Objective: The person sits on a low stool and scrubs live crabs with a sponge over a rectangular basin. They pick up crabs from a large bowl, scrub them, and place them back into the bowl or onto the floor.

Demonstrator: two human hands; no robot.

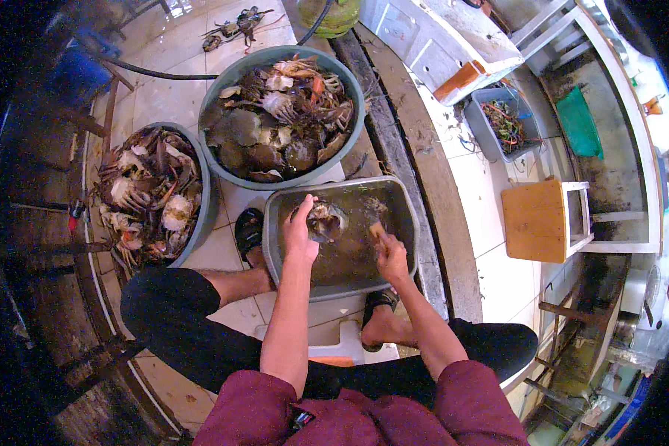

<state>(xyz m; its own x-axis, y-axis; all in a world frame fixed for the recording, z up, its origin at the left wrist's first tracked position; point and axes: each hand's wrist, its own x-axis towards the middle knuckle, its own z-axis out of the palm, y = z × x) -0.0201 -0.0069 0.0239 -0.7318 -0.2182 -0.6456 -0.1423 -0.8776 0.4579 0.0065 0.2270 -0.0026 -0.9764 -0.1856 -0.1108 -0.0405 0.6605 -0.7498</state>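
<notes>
My left hand (pixel 300 232) is closed around a crab (pixel 327 221), over the left part of a grey rectangular basin (pixel 273 256) of murky brown water. Closed on the pale handle of a brush (pixel 377 227), my right hand (pixel 392 257) is at the basin's right side. The brush's far end is at the water and hard to make out; it stands apart from the crab. Beyond the basin is a round green tub (pixel 208 111) heaped with crabs and shells. A second round tub (pixel 209 215), at the left, is also full of crabs.
A few crabs (pixel 238 28) lie on the tiled floor at the top, near a black hose (pixel 156 73). To the right are a dark wooden beam (pixel 416 149), a white foam box (pixel 431 44), a grey bin (pixel 490 134) and a wooden stool (pixel 535 221). My feet flank the basin.
</notes>
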